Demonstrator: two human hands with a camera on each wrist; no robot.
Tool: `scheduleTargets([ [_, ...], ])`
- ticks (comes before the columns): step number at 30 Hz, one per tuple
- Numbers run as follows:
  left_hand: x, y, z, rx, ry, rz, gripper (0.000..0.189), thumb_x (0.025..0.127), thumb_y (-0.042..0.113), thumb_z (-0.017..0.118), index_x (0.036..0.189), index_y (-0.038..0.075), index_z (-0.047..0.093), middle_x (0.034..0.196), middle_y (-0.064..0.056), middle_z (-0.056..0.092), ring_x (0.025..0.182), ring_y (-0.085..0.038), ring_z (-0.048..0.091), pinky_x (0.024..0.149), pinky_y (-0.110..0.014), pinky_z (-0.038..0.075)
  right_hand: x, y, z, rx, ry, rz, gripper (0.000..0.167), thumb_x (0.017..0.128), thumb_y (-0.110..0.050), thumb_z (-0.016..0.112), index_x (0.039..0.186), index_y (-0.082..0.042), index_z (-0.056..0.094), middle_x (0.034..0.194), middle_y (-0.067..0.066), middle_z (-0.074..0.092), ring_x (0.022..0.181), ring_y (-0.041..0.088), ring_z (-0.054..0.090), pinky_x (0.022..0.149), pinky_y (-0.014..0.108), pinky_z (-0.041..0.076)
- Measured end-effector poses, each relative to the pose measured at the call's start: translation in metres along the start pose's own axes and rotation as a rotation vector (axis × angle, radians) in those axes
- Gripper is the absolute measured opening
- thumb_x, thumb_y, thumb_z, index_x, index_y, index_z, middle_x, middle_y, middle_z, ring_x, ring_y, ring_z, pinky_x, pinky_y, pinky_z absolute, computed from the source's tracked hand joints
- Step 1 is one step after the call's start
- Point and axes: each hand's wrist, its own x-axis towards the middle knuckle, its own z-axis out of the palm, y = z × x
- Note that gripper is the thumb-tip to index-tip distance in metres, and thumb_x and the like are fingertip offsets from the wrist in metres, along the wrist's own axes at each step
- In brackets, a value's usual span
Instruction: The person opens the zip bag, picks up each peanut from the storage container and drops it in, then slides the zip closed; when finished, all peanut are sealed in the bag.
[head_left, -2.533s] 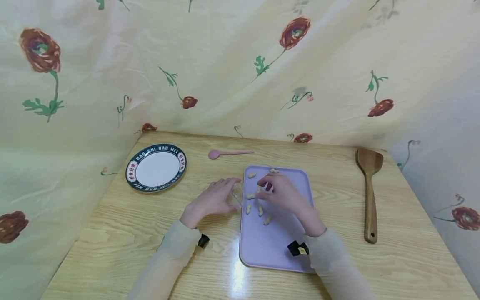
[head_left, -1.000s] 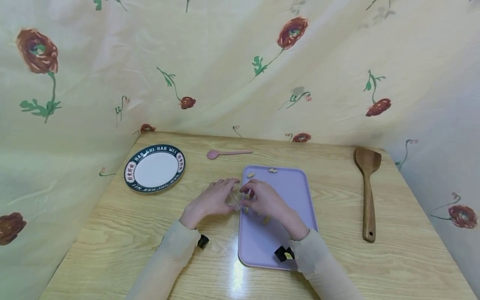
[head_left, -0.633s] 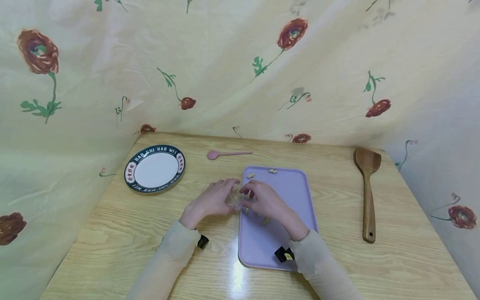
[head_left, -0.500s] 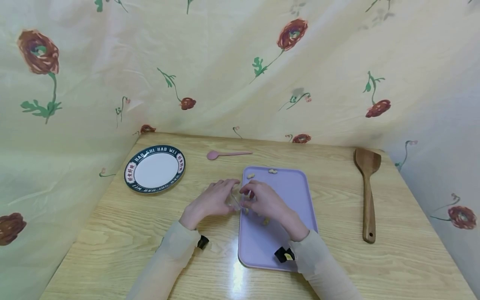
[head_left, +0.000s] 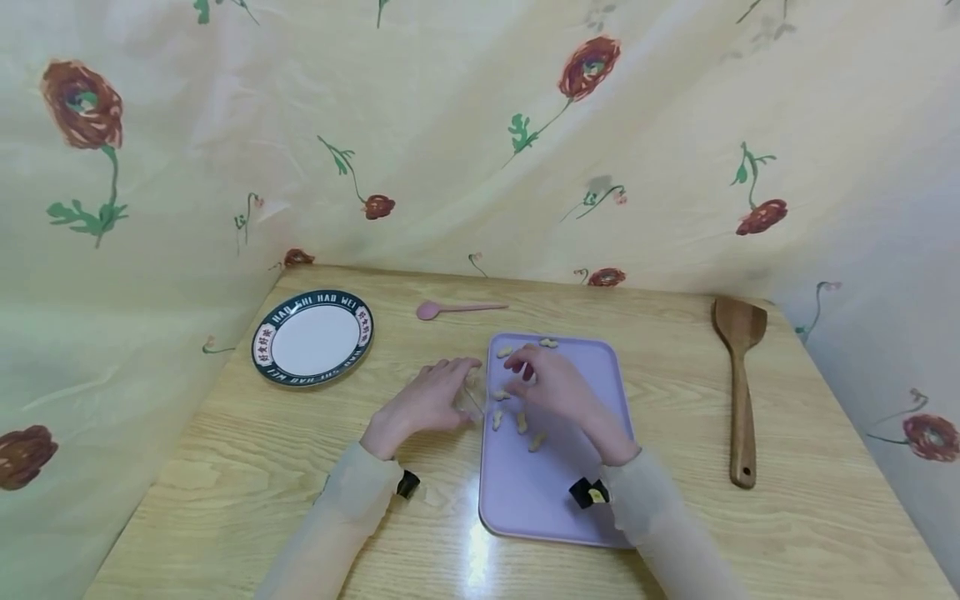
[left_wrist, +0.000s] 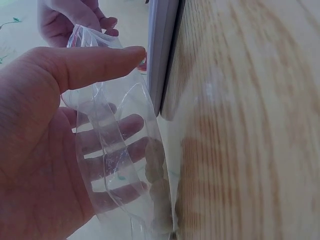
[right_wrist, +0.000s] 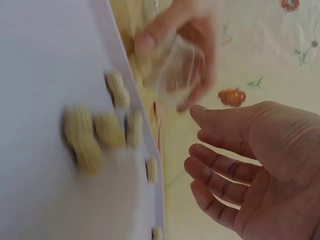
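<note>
My left hand [head_left: 431, 396] holds a clear plastic zip bag [left_wrist: 117, 165] beside the left edge of the lilac tray [head_left: 525, 500]. In the left wrist view the thumb lies across the bag and the fingers show through behind it. Peanuts [left_wrist: 159, 190] sit low in the bag. My right hand [head_left: 558, 383] hovers over the tray's upper part, fingers loosely bent and thumb apart. Nothing shows between them in the right wrist view. Several unshelled peanuts [head_left: 521, 422] lie scattered along the tray's left side and top.
A white plate [head_left: 315, 340] with a dark lettered rim stands at the back left. Behind the tray lies a pink spoon [head_left: 461, 308]. At the right is a wooden spatula [head_left: 740, 392]. A flowered cloth [head_left: 465, 150] hangs behind the wooden table [head_left: 247, 467].
My right hand has moved from the bag's mouth back to the right over the tray. The peanut near its fingertips 2.5 s ago no longer shows there. The left hand has kept its place.
</note>
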Motion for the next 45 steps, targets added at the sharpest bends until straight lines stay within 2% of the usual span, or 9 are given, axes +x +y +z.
scheduleTargets([
  [6, 0.001, 0.001, -0.001, 0.005, -0.003, -0.007, 0.08, 0.083, 0.024, 0.078, 0.151, 0.01, 0.037, 0.15, -0.009, 0.046, 0.135, -0.031, 0.043, 0.113, -0.054, 0.03, 0.015, 0.028, -0.021, -0.037, 0.046, 0.04, 0.027, 0.086, -0.012, 0.077, 0.108, 0.003, 0.07, 0.097, 0.012, 0.069, 0.085, 0.026, 0.062, 0.073, 0.039, 0.052],
  [12, 0.0, 0.001, -0.001, -0.01, -0.006, -0.014, 0.08, 0.084, 0.023, 0.077, 0.151, 0.011, 0.037, 0.149, -0.008, 0.047, 0.136, -0.032, 0.042, 0.113, -0.054, 0.029, 0.027, 0.051, -0.032, -0.146, 0.103, 0.082, 0.025, 0.087, -0.01, 0.076, 0.107, 0.003, 0.071, 0.096, 0.015, 0.066, 0.085, 0.028, 0.062, 0.074, 0.043, 0.052],
  [20, -0.001, 0.002, -0.001, -0.001, 0.002, -0.011, 0.078, 0.084, 0.023, 0.077, 0.15, 0.011, 0.038, 0.147, -0.009, 0.049, 0.135, -0.032, 0.043, 0.113, -0.054, 0.029, 0.035, 0.072, -0.027, -0.253, 0.114, 0.096, 0.021, 0.087, -0.012, 0.077, 0.101, 0.003, 0.072, 0.092, 0.013, 0.064, 0.081, 0.028, 0.062, 0.073, 0.044, 0.053],
  [28, 0.0, 0.001, 0.001, 0.0, -0.006, -0.013, 0.078, 0.084, 0.025, 0.077, 0.15, 0.011, 0.038, 0.147, -0.008, 0.049, 0.135, -0.032, 0.043, 0.113, -0.054, 0.029, 0.038, 0.087, -0.018, -0.236, 0.081, 0.125, 0.015, 0.087, -0.008, 0.075, 0.099, 0.001, 0.072, 0.091, 0.011, 0.063, 0.08, 0.025, 0.06, 0.072, 0.04, 0.052],
  [37, 0.001, 0.0, 0.002, 0.008, -0.01, -0.014, 0.078, 0.084, 0.026, 0.077, 0.15, 0.011, 0.038, 0.148, -0.008, 0.049, 0.135, -0.031, 0.044, 0.113, -0.053, 0.03, 0.038, 0.092, -0.009, -0.271, 0.121, 0.114, 0.009, 0.089, -0.013, 0.075, 0.094, -0.005, 0.074, 0.084, 0.005, 0.062, 0.075, 0.022, 0.059, 0.068, 0.04, 0.051],
  [45, 0.0, 0.0, 0.001, 0.003, 0.0, -0.006, 0.078, 0.085, 0.025, 0.077, 0.15, 0.011, 0.038, 0.148, -0.007, 0.048, 0.134, -0.03, 0.044, 0.112, -0.053, 0.03, 0.038, 0.091, -0.007, -0.275, 0.138, 0.118, 0.01, 0.09, -0.015, 0.074, 0.093, -0.006, 0.075, 0.081, 0.005, 0.061, 0.072, 0.021, 0.058, 0.065, 0.039, 0.049],
])
